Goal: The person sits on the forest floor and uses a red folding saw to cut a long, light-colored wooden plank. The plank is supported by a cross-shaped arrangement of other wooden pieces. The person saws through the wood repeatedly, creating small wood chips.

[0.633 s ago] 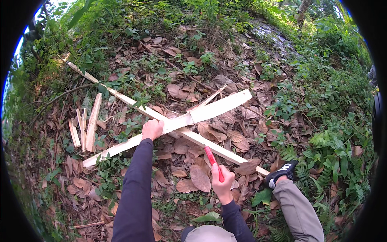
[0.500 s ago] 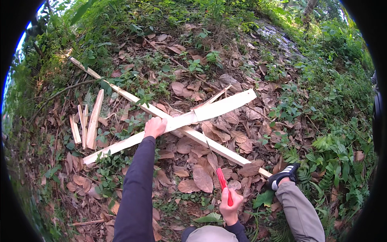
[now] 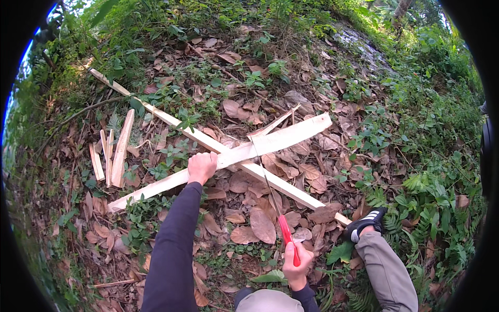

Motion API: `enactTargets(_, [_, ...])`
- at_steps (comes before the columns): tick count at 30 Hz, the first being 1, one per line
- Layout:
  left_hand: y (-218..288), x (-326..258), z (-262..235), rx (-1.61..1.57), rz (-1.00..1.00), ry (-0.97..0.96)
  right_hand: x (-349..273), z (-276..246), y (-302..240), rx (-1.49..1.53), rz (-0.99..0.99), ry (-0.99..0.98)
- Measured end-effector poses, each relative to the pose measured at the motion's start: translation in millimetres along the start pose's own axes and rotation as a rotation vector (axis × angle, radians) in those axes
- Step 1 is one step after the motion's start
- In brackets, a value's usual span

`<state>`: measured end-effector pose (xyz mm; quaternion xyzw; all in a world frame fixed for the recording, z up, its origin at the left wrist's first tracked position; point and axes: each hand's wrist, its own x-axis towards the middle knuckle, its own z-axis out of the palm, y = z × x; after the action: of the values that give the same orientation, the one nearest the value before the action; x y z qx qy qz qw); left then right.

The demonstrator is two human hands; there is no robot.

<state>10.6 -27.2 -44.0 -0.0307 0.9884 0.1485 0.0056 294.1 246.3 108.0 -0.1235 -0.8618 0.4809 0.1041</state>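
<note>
My left hand [image 3: 202, 167] is closed over a wide pale wooden board [image 3: 299, 134], pressing it from above near its middle. The board lies slantwise across a long narrow wooden strip [image 3: 286, 189]. In my right hand [image 3: 298, 266] is the red handle of a handsaw [image 3: 284, 229]. Its thin blade runs up and away to the board and meets it to the right of my left hand, beyond the crossing with the strip. Fingers wrap the handle, with the thumb along it.
Several short wood pieces [image 3: 122, 151] lie at the left, and a thin split piece [image 3: 275, 123] sits behind the board. My shoe [image 3: 366, 224] is at the strip's near end. Dry leaves [image 3: 261, 226] and green plants cover the sloping ground. A dark-clothed person [image 3: 486, 140] shows at the right rim.
Both hands keep their holds. The saw blade's angle against the board has shifted slightly; the board and strip look almost unmoved.
</note>
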Motion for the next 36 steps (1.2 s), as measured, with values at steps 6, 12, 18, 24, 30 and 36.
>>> enactTargets(6, [-1.1,-16.8,11.2,0.075,0.124,0.238,13.1,6.4,-22.8,0.099,0.104,0.014])
enactTargets(12, [4.3,-24.7,-0.8,0.082,0.263,0.240,46.1,0.0,-45.8,0.043,-0.023,0.053])
enactTargets(18, [-1.6,-31.3,6.9,0.065,0.291,0.393,71.9,37.6,-39.5,0.076,-0.073,0.050])
enactTargets(24, [7.5,-26.6,4.3,0.043,0.347,0.464,41.6,-0.4,-26.9,0.081,-0.011,0.054])
enactTargets(30, [5.3,-38.9,-2.9,0.062,0.340,0.331,97.4,40.8,-33.4,0.082,-0.115,-0.001])
enactTargets(36, [11.6,-0.3,-13.6,-0.090,0.438,-0.193,55.8,14.6,-18.3,0.038,-0.105,-0.058])
